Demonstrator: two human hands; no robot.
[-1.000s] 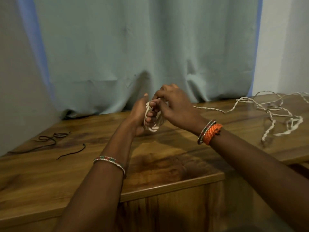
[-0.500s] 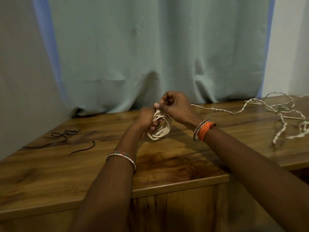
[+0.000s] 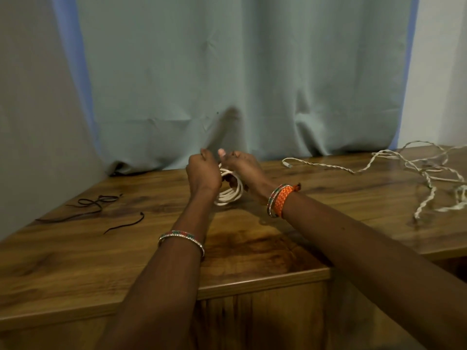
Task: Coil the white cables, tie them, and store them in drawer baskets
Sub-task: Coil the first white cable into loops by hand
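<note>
A coiled white cable (image 3: 231,193) hangs between my two hands above the wooden table (image 3: 75,253). My left hand (image 3: 203,173) is closed around the coil's left side. My right hand (image 3: 243,170) grips its upper right part, thumb raised. The top of the coil is hidden behind my fingers. A tangle of loose white cables (image 3: 427,178) lies on the table at the far right, with one plug end (image 3: 286,163) pointing toward my hands.
Thin black ties (image 3: 93,204) lie on the table at the left, with one short black piece (image 3: 126,223) nearer me. A grey-green curtain (image 3: 227,72) hangs behind the table. The table's front edge steps back at the right.
Both hands have kept hold of the coil and shifted slightly. My left hand has closed further round the coil, and the coil now hangs lower between them. The view has moved a little.
</note>
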